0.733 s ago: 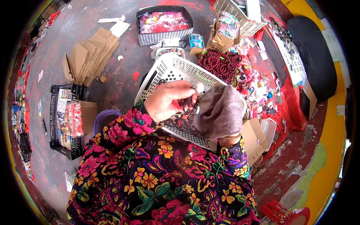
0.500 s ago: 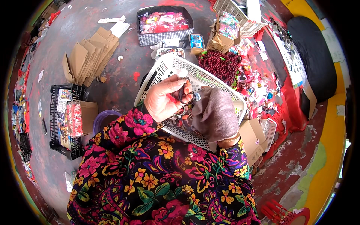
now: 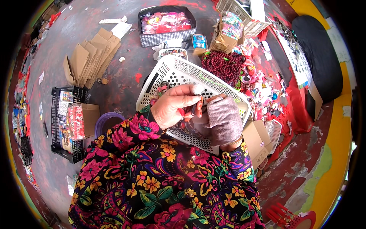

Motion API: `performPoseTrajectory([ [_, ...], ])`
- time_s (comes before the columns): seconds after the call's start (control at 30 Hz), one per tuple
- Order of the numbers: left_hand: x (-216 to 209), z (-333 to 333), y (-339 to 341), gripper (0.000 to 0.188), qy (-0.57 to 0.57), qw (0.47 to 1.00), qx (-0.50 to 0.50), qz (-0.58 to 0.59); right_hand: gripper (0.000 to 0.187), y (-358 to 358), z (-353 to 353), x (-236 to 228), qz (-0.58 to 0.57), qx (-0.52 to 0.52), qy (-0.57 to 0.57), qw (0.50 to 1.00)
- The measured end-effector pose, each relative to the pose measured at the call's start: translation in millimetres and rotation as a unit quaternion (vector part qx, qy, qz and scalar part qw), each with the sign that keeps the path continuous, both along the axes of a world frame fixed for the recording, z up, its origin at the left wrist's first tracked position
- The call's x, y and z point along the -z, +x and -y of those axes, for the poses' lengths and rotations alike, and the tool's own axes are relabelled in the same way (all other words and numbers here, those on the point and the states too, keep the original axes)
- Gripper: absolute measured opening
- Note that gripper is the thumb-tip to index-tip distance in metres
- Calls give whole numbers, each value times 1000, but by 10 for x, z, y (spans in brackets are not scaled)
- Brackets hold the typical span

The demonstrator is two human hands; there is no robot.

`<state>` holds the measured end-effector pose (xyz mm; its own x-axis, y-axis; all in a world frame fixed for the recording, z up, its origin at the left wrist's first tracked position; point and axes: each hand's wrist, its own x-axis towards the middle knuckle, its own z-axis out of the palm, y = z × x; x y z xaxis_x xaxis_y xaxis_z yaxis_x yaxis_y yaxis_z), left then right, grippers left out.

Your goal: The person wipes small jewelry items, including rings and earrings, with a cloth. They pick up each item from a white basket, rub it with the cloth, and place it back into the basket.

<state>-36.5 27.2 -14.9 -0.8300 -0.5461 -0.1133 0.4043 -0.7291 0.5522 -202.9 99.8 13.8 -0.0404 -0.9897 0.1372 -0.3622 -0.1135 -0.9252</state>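
Observation:
Over the white perforated plastic basket [image 3: 225, 89], my hands are close together. My left hand [image 3: 173, 107] pinches a small dark looped band [image 3: 198, 110], which looks like a hair tie. The fingers hide much of it. A greyish-mauve cloth [image 3: 225, 120] drapes over my right hand [image 3: 216, 97]; only bits of its fingers show at the far edge. Those fingers are closed on the cloth, next to the band. More small dark and coloured bands [image 3: 163, 88] lie in the basket, partly hidden by my hands.
Dark red bead strands [image 3: 224, 68] and a colourful heap of trinkets [image 3: 261, 86] lie right of the basket. Left are a purple bucket [image 3: 100, 126], a black crate [image 3: 57, 147] and folded cardboard [image 3: 89, 59]. A checked bin [image 3: 167, 39] stands beyond.
My left hand has turned and moved slightly right, its fingertips now by the cloth. The cloth-covered right hand has shifted a little right, and the band's loop is less visible.

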Motion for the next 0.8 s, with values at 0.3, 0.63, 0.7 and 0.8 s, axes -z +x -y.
performPoseTrajectory([
  [0.3, -6, -70, -93, 16, -100, 990, 21, 97, 16, -129, 2, -11, -255, -58, -161, 952],
  [0.63, 71, -11, -58, 17, -6, 997, -13, 73, 34, -48, 7, -114, -317, -9, -135, 939],
  [0.7, 96, 2, -61, 16, -7, 996, -15, 90, 36, -27, 12, -126, -292, -6, -113, 950],
  [0.8, 46, -30, -88, 12, -32, 993, -34, 113, 38, -42, 18, -4, -244, -12, -115, 963],
])
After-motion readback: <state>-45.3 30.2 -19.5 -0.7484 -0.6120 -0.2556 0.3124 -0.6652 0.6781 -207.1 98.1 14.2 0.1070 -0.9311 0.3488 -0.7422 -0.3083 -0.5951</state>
